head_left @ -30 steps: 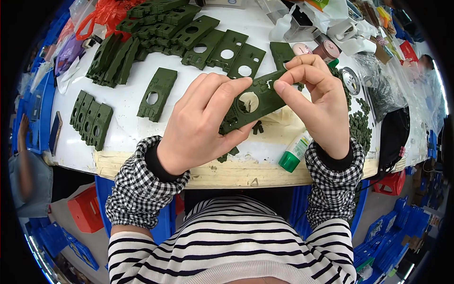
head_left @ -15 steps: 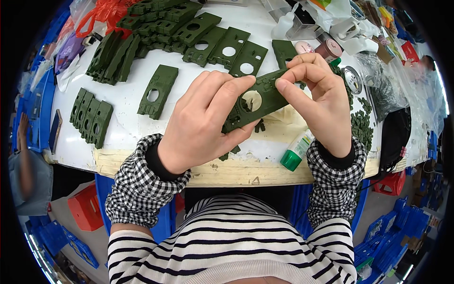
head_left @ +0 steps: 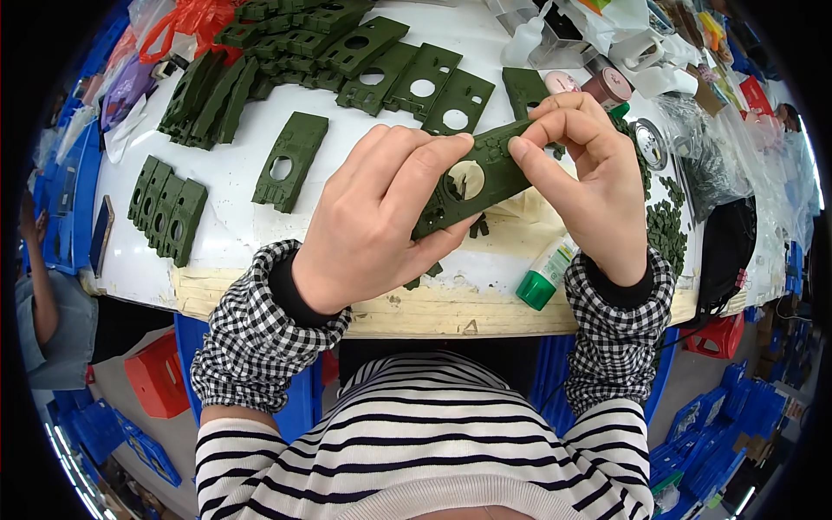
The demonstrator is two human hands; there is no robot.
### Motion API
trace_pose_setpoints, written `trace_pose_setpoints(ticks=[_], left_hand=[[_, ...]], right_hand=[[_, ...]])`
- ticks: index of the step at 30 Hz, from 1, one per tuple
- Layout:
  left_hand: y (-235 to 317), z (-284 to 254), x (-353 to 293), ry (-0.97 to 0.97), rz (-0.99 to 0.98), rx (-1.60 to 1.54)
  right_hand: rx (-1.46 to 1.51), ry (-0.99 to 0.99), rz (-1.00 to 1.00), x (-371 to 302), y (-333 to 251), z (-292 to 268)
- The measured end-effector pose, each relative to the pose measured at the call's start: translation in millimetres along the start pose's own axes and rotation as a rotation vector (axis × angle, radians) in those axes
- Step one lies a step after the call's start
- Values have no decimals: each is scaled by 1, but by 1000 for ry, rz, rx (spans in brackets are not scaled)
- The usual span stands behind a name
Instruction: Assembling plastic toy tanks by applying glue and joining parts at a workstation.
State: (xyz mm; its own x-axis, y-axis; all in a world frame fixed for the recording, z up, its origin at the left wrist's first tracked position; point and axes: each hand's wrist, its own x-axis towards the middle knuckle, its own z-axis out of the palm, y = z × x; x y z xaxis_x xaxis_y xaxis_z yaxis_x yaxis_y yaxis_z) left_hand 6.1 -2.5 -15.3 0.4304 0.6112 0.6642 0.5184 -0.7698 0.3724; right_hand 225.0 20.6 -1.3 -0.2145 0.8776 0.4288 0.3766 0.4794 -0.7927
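My left hand grips a dark green plastic model tank hull with a round hole, tilted above the table. The thumb lies beneath the hull and the fingers along its upper edge. At the hull's right end, my right hand has thumb and index finger pinched together, touching the part. Whatever sits between those fingertips is too small or hidden to make out. Below the right hand, a glue bottle with a green cap lies on the table. A few tiny green pieces show under the hull.
One similar hull lies left of my hands, and a row of several is farther left. More hulls are stacked at the back. Small green parts are heaped at right, near clear plastic bags. Another person's arm shows far left.
The hull and both hands have shifted very slightly right. My grip looks the same. At the far left, the other person's arm has moved.
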Motion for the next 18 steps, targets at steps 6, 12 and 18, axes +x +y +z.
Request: trace_pose_setpoints(ticks=[6, 12, 18], left_hand=[[1, 0, 1, 3, -14, -13], [0, 0, 0, 5, -8, -24], [0, 1, 0, 9, 4, -12]], right_hand=[[61, -6, 38, 0, -2, 0], [67, 4, 47, 0, -2, 0], [40, 12, 37, -1, -3, 2]])
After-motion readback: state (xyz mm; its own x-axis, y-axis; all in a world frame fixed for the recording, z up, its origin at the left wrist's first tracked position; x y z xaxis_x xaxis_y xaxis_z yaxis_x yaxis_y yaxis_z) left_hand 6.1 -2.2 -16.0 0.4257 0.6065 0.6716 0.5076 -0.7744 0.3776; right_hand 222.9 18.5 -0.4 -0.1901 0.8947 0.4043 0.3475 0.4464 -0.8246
